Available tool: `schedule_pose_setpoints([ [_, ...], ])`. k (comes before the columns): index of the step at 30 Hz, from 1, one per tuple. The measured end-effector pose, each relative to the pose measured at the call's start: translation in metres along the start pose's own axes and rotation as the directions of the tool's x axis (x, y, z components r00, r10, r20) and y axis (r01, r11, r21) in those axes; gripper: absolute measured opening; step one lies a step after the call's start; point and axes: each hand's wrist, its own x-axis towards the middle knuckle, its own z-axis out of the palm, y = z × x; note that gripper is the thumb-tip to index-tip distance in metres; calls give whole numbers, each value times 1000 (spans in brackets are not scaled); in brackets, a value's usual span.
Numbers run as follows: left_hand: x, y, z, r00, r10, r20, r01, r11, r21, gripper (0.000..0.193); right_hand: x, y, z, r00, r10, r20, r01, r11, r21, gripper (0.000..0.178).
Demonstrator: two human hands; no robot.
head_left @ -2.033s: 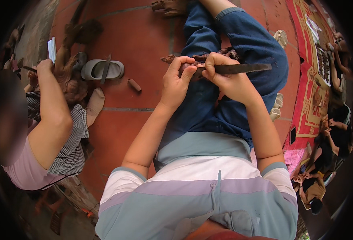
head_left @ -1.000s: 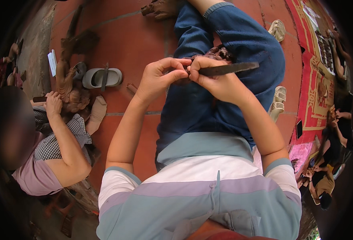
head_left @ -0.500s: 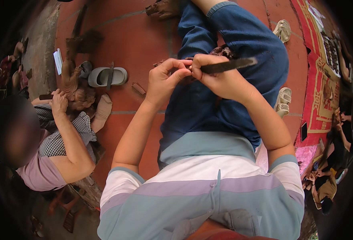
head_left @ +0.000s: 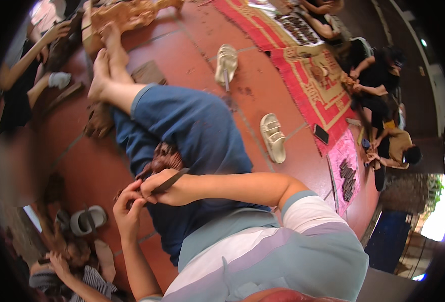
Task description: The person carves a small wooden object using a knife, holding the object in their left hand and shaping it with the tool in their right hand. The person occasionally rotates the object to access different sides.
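My right hand (head_left: 174, 190) is closed round a flat, dark, file-like tool (head_left: 171, 180), whose end sticks out past the knuckles. A reddish-brown carved wooden piece (head_left: 165, 158) rests on my lap against my blue trousers (head_left: 197, 126), partly hidden behind both hands. My left hand (head_left: 127, 209) is curled round the near-left end of that carving, its thumb and fingertips close to my right fingers. Where the tool meets the wood is hidden by my fingers.
Cream sandals (head_left: 272, 138) and a grey clog (head_left: 89, 220) lie on the red tile floor. At right are a red patterned mat (head_left: 303, 95), a phone (head_left: 321, 134) and a pink cloth (head_left: 337, 189) with dark sticks. Other people sit around; a large wooden carving (head_left: 126, 17) stands beyond my feet.
The view has swung to the right, so my hands and lap appear further left and lower. The tool's blade shows less now. Both hands stay together at the carving.
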Motion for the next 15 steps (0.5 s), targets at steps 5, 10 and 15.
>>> schedule_pose_setpoints([
  [5, 2, -11, 2, 998, -65, -13, 64, 994, -91, 10, 3, -6, -4, 994, -87, -67, 85, 996, -32, 10],
  [10, -2, -9, -6, 1000, 14, 22, -14, 1000, -28, 9, -6, 1, 5, 1000, -21, -11, 20, 997, -72, 9],
  [15, 7, -5, 6, 995, -50, -81, 43, 996, -82, 5, 8, 1, -4, 999, -5, -51, 5, 1000, 12, 11],
])
